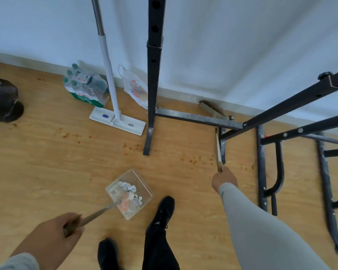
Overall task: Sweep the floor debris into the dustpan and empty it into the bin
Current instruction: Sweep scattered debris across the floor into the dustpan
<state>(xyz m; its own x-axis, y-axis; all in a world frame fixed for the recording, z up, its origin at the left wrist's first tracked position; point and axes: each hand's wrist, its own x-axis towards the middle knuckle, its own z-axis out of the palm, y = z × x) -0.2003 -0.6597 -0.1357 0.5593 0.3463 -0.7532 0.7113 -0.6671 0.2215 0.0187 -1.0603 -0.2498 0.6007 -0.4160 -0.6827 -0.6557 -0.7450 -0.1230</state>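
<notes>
My left hand (53, 238) grips the wooden end of a long metal handle that runs down to a clear plastic dustpan (129, 193) on the wooden floor. Inside the pan lies a heap of white and orange debris (127, 195). My right hand (224, 179) is closed on the thin handle of a broom (218, 147), which reaches away under the black frame to a brush head (211, 109) lying at the skirting board. Small brown specks (195, 159) dot the floor between pan and broom.
A black metal rack (154, 75) stands ahead with bars spreading right. A white flat mop (117, 121), a pack of water bottles (86, 87) and a plastic bag (135, 88) sit by the wall. A dark bag (2, 100) is far left. My black shoes (162, 211) are below.
</notes>
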